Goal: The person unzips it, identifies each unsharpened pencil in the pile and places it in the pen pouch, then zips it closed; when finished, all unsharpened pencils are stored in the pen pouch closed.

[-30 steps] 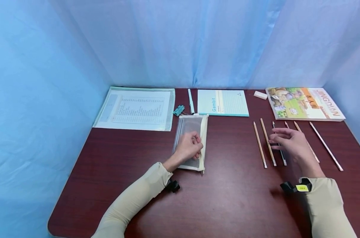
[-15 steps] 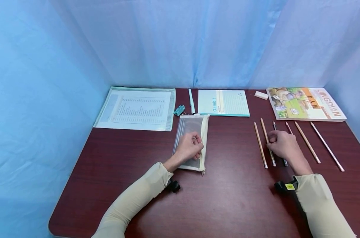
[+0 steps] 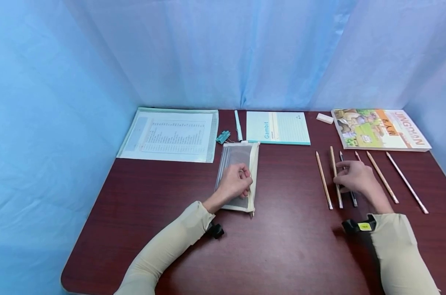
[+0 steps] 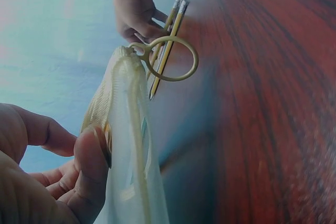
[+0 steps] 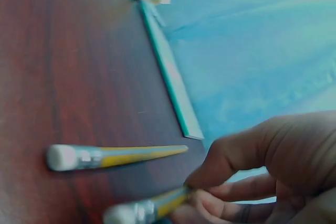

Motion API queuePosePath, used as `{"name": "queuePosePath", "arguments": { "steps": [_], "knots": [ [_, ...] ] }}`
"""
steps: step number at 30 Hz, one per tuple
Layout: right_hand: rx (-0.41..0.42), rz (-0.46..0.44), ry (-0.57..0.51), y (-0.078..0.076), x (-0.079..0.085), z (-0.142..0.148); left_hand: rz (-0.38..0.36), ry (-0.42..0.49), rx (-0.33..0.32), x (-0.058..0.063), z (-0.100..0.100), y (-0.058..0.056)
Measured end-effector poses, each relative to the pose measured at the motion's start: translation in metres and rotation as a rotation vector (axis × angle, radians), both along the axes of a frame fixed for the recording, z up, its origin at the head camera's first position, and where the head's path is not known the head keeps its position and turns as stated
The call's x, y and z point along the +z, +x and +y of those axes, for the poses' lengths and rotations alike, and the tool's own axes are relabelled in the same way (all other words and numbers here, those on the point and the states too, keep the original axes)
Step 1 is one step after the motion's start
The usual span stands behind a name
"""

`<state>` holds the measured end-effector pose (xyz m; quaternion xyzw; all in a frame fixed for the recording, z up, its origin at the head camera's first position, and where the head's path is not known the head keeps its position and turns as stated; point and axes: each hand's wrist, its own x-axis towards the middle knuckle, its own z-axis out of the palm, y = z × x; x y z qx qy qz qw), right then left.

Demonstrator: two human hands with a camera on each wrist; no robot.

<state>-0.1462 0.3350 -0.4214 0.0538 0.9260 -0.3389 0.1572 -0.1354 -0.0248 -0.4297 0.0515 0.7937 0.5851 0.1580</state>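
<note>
On the table lies a sheer zip pencil case [image 3: 228, 157] with a cream zipper edge. My left hand [image 3: 234, 180] pinches that edge between thumb and finger. In the left wrist view, a cream pull ring [image 4: 195, 59] hangs from the case's end. Among a row of pencils, my right hand [image 3: 357, 178] pinches a yellow pencil [image 3: 333, 162] near its middle. Its white eraser end points toward the person, as the right wrist view shows. Another yellow pencil [image 3: 324, 180] lies just left of it. A dark pencil [image 3: 353, 199] is partly hidden under the right hand.
Right of the hand lie a natural wood pencil [image 3: 382, 177] and a pale pencil [image 3: 407, 182]. Along the back are a document folder [image 3: 171, 135], teal binder clip [image 3: 223, 137], white pen [image 3: 238, 125], notebook [image 3: 278, 128], eraser [image 3: 324, 118] and picture-covered book [image 3: 385, 129].
My right hand has come down and left onto the pencils and now grips a yellow one, whose far tip has swung right. The left hand stays on the case.
</note>
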Motion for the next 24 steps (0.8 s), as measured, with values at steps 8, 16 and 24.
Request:
{"name": "queuePosePath", "arguments": {
  "steps": [8,16,24],
  "knots": [
    [-0.095,-0.059,-0.406,0.002,-0.006,0.016,0.017,-0.017,0.0,-0.001,0.0,-0.001],
    [-0.149,-0.11,-1.039,0.006,-0.021,0.023,0.016,-0.013,0.003,0.0,0.0,0.0],
    [-0.032,-0.136,-1.27,0.008,-0.03,0.012,0.016,-0.005,-0.003,-0.001,0.0,0.0]
  ]
}}
